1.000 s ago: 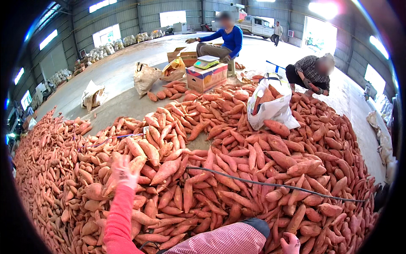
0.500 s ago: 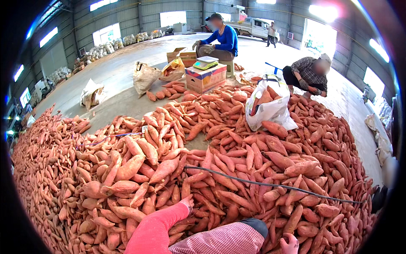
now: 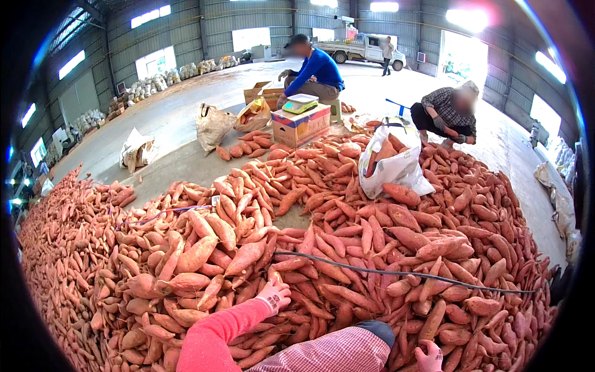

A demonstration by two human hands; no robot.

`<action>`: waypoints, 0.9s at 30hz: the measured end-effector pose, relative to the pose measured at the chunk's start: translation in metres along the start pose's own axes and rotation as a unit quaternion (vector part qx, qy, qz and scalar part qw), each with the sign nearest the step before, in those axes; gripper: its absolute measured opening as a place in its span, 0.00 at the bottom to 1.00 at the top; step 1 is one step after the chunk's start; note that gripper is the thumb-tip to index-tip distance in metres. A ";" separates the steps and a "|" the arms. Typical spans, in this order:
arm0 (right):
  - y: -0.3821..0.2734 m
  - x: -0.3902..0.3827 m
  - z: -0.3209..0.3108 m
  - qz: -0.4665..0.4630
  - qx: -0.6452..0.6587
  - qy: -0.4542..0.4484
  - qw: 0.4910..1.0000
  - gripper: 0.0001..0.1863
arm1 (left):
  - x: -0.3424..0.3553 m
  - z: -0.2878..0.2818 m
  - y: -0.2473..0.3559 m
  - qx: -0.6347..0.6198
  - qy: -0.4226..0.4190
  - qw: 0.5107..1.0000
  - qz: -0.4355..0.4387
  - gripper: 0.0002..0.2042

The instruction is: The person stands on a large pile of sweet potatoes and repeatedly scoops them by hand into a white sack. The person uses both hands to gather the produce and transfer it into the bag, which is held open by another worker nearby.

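Observation:
My left hand (image 3: 276,294), in a pale glove with dark print at the wrist, reaches into a large heap of reddish sweet potatoes (image 3: 246,256). Its fingers close on the lower end of one sweet potato (image 3: 272,273), partly hiding it. Down at the lower right, my right hand (image 3: 429,356) is above the heap beside my knee, with thumb and fingers apart and no object visible between them. A pink sleeve covers my left arm, and a checked cloth lies over my leg.
A black cable (image 3: 378,271) crosses the heap. Beyond are a white sack (image 3: 393,170) of sweet potatoes, a carton (image 3: 302,126) carrying a green scale (image 3: 300,104), and open sacks (image 3: 214,128). A person in blue (image 3: 320,65) sits behind the carton; another person (image 3: 447,111) crouches at right.
My left hand has turned, showing more of its back, against the sweet potato. My right hand has shifted slightly right. The person in blue leans toward the scale.

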State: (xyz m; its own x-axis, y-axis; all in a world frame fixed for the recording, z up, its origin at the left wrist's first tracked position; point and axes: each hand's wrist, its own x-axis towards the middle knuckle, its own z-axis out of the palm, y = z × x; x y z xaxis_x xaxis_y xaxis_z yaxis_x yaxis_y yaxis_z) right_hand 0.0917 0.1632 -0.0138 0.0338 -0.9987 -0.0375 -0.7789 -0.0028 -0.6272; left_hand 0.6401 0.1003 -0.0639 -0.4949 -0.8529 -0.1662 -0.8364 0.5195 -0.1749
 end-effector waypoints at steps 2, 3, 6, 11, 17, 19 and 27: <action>-0.001 0.001 0.002 -0.002 -0.002 0.000 1.000 0.19 | 0.000 0.016 -0.018 -0.086 0.175 0.981 -0.010 0.08; -0.001 0.000 0.001 -0.001 -0.004 0.001 1.000 0.19 | 0.002 0.010 -0.021 -0.129 0.261 0.956 -0.012 0.07; -0.004 -0.005 -0.002 0.016 0.014 -0.003 1.000 0.20 | 0.000 -0.010 -0.043 -0.359 0.336 0.864 -0.106 0.09; 0.009 -0.003 0.002 0.015 0.016 0.024 0.999 0.17 | -0.043 -0.013 -0.074 -0.692 0.442 0.509 -0.258 0.13; 0.022 0.000 0.014 0.020 0.066 0.041 0.997 0.15 | -0.157 -0.035 -0.111 -0.601 0.503 0.521 -0.338 0.17; 0.014 -0.003 0.006 0.049 0.053 0.014 0.997 0.15 | -0.166 -0.095 -0.115 -0.591 0.596 0.386 -0.383 0.20; 0.013 -0.002 0.014 0.067 0.102 -0.017 0.992 0.16 | -0.228 -0.051 -0.174 -0.252 0.593 0.640 -0.419 0.11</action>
State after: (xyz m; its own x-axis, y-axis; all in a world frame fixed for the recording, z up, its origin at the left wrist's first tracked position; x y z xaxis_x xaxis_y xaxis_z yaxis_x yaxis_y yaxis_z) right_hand 0.0904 0.1658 -0.0322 -0.0383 -0.9871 -0.1552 -0.6351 0.1440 -0.7589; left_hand 0.8862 0.2013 0.0538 0.5963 -0.4163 0.6864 -0.7465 0.0270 0.6648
